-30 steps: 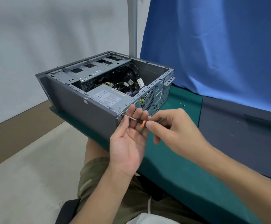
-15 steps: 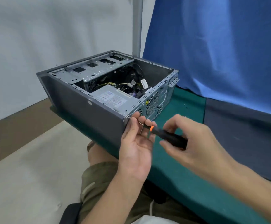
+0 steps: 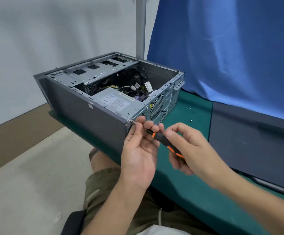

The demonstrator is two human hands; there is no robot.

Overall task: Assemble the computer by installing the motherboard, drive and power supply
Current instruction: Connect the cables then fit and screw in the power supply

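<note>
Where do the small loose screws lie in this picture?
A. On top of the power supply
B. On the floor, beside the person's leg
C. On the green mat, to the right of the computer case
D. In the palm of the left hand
C: the loose screws, three small bright dots, lie on the green mat to the right of the computer case, apart from it.

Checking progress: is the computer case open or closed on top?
Open. The computer case has no panel on top; the power supply and loose cables inside are plainly visible.
</note>
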